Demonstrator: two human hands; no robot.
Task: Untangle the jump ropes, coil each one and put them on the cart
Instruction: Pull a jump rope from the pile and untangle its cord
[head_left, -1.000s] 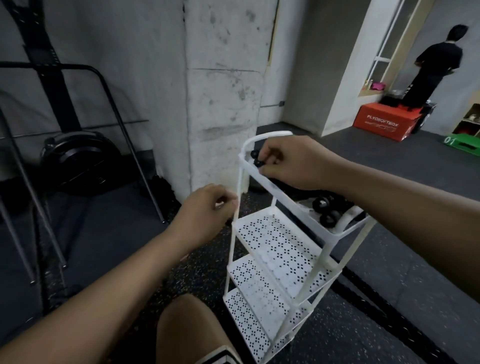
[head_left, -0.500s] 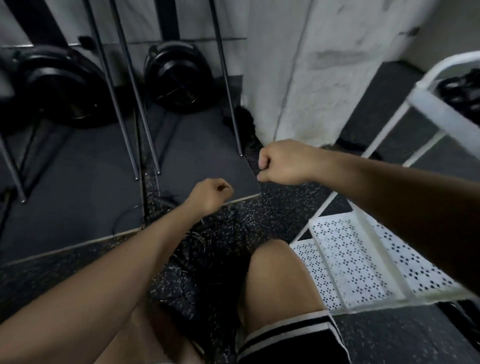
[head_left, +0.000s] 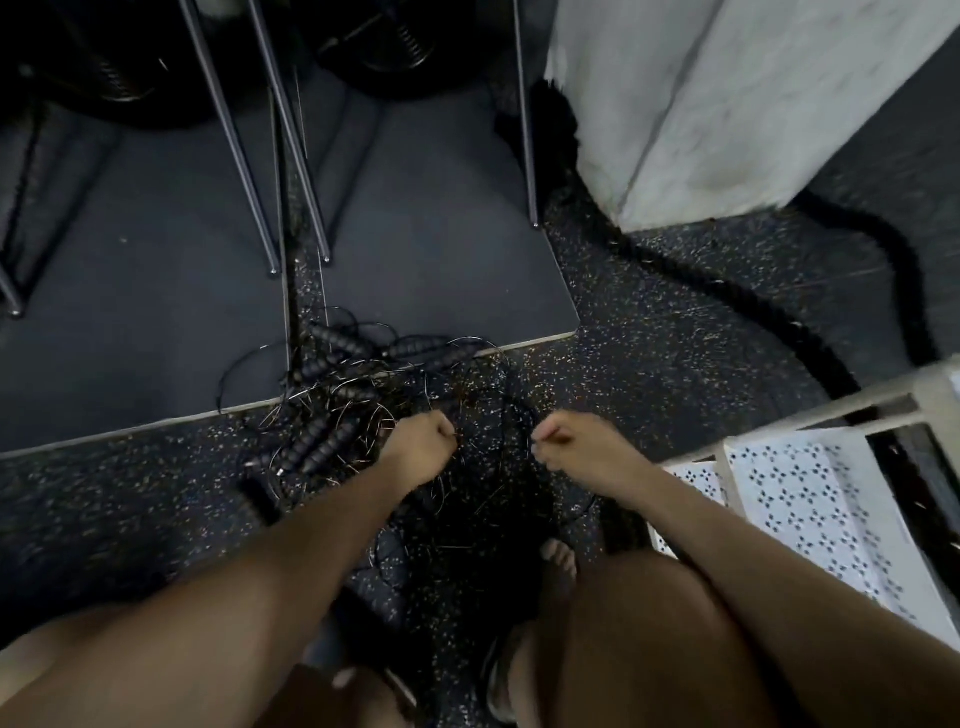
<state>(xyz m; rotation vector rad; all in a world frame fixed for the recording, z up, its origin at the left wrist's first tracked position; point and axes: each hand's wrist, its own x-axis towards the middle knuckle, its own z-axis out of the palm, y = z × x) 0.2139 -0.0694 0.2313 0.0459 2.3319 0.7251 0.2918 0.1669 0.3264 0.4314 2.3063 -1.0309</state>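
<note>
Jump ropes (head_left: 363, 410) lie tangled on the speckled floor (head_left: 649, 364), just left of the white cart (head_left: 810, 499). Over their near strands the left hand (head_left: 423, 449) and right hand (head_left: 582, 449) hover, fingers curled. Blur perhaps hides a pinched cord, so their hold cannot be told. Farther from the cart, ribbed handles (head_left: 322, 449) reach a grey mat (head_left: 441, 234); beyond stands a pale pillar (head_left: 727, 104).

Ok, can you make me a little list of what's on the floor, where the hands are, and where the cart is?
ropes: jump ropes tangled in one pile on the floor, partly over the mat edge
left hand: over the pile, fingers curled; grip too blurry to tell
right hand: beside it, fingers curled; same doubt
cart: white, at the right, near the right arm
job: none coiled here yet
</note>
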